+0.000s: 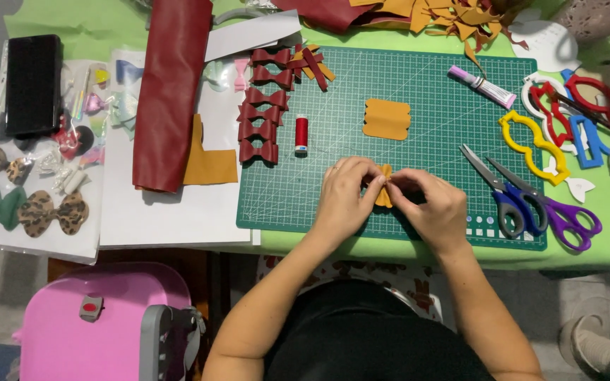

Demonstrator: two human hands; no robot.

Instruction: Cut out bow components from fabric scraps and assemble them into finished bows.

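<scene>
My left hand (344, 197) and my right hand (428, 204) meet over the near edge of the green cutting mat (425, 113). Between the fingertips of both hands I pinch a small mustard-yellow leather piece (384, 190), folded into a bow shape. A second mustard piece (386, 118) with scalloped ends lies flat on the mat just beyond my hands. A red spool of thread (301, 134) stands to the left of it.
Several dark red bows (259, 116) lie in a column at the mat's left edge, beside a dark red leather roll (171, 92). Two scissors (524, 197), coloured plastic templates (534, 144) and a glue tube (481, 86) lie right. A pink case (100, 324) stands below the table.
</scene>
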